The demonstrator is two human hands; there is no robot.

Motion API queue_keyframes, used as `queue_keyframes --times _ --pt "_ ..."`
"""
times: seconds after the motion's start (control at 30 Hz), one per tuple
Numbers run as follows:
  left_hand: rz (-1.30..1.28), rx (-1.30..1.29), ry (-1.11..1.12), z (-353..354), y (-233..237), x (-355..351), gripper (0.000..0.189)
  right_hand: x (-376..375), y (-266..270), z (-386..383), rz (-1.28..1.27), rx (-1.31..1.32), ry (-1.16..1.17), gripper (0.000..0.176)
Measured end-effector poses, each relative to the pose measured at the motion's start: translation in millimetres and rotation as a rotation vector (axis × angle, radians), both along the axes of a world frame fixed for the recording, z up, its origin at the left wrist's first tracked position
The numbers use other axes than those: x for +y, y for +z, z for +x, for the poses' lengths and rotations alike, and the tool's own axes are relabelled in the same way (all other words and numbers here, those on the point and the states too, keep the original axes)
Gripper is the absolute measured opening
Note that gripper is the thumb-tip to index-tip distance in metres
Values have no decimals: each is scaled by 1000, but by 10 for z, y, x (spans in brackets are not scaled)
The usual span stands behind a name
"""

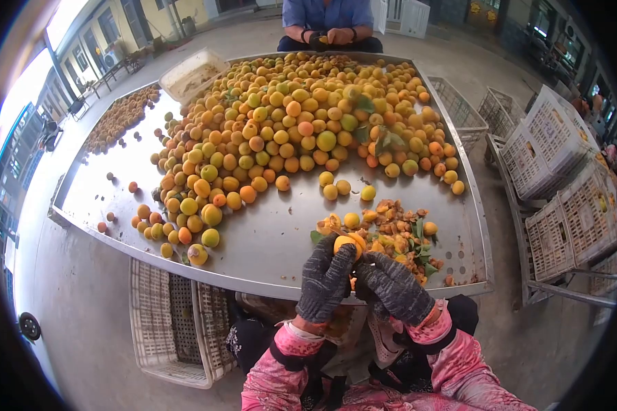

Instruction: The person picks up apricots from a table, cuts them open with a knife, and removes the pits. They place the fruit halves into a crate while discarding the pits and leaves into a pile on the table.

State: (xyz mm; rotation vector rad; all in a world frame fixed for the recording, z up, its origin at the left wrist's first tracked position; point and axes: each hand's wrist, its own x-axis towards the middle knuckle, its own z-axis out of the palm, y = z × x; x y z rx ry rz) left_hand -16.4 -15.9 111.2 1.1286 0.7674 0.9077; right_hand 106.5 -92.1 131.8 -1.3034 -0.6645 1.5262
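Note:
My left hand (325,282), in a dark grey knit glove, is closed around a yellow-orange apricot (348,245) above the table's near edge. Close against the fruit's right side, my right hand (395,288), gloved alike, has its fingers curled together; what lies between them is hidden. Just beyond my hands spreads a heap of torn apricot pieces (391,229) mixed with green leaves. A few whole apricots (330,192) lie a little farther off. Behind them rises a large pile of apricots (281,123), yellow to orange with some greenish ones.
The metal table (267,240) has a raised rim. A white tub (193,74) stands at its far left. Across the table sits a person in a blue shirt (328,14), hands together. A plastic crate (168,322) stands below left; stacked crates (562,185) are at the right.

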Motion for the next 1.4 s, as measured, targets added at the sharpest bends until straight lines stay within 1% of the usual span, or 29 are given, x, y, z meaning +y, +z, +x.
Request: queue_keyframes --times 0.07,0.13,0.2,0.27,0.3,0.33,0.37,0.4,0.43,0.47,0.53,0.6,0.67,0.7,0.73,0.77,0.8,0.87,0.9,0.93,0.97,1.0,1.07,1.1,1.17,1.2,1.27,1.33,1.4 --pt "-17 -51 -2 58 -40 -15 27 -5 -150 -75 203 -205 -59 26" --pt "33 -33 42 102 -104 -20 26 21 -193 -117 217 -275 -82 25" --pt "-77 -87 113 139 -48 0 24 19 -219 -114 234 -347 -108 24" --pt "-147 -86 105 66 -62 63 24 -19 -241 -73 500 -850 -53 25" --pt "-220 -86 100 7 -69 90 23 -25 -143 -56 500 -850 -48 25" --pt "-220 -89 105 -43 -64 115 23 -11 42 -24 280 -489 -204 27" --pt "-263 -101 -18 -94 -58 140 24 9 151 -1 57 -122 -352 30" --pt "-308 -110 -145 -139 -57 158 25 21 152 15 55 -121 -356 30" --pt "-322 -133 -268 -183 -68 168 24 22 136 30 237 -208 -284 33" --pt "-327 -131 -276 -171 -167 125 24 27 116 49 417 -295 -209 36" --pt "27 114 -190 -150 -422 17 26 61 55 49 499 -397 -121 42" --pt "-55 134 -280 -121 -327 25 30 71 -9 60 401 -273 -31 43" --pt "380 337 -266 -97 -350 7 28 88 -65 73 377 -283 -14 45" --pt "380 336 -266 -84 -361 -1 28 74 -81 59 448 -473 -55 47" --pt "536 379 -191 -71 -373 -9 28 64 -101 44 517 -663 -96 49" --pt "689 421 -113 -65 -386 -18 28 73 -156 30 517 -664 -93 49" --pt "686 424 -109 -64 -394 -16 28 94 -241 12 506 -701 -119 50" --pt "566 389 -83 -54 -388 3 27 115 -327 -28 498 -738 -144 51" --pt "567 388 -80 -47 -378 -15 27 121 -339 -46 536 -842 -163 48" --pt "406 309 25 -34 -361 -42 25 131 -351 -62 575 -948 -181 46" --pt "242 229 128 -30 -353 -71 24 131 -382 -97 578 -949 -176 46" --pt "242 228 134 -26 -348 -75 24 132 -421 -143 578 -947 -200 41" --pt "80 62 241 -34 -314 -12 25 154 -422 -221 591 -941 -219 37" --pt "81 62 251 -65 -274 12 25 143 -387 -257 561 -840 -278 34" --pt "-202 -138 247 -128 -170 45 25 115 -289 -315 460 -604 -329 30" --pt "-200 -141 254 -153 -160 80 25 97 -256 -336 465 -603 -322 30" --pt "-316 -281 294 -218 -167 166 28 39 -243 -377 260 -416 -297 30" --pt "-345 -323 274 -306 -197 211 31 -1 -367 -395 238 -398 -317 31" --pt "-242 -163 328 -344 -198 225 36 -25 -382 -393 545 -618 -226 32"
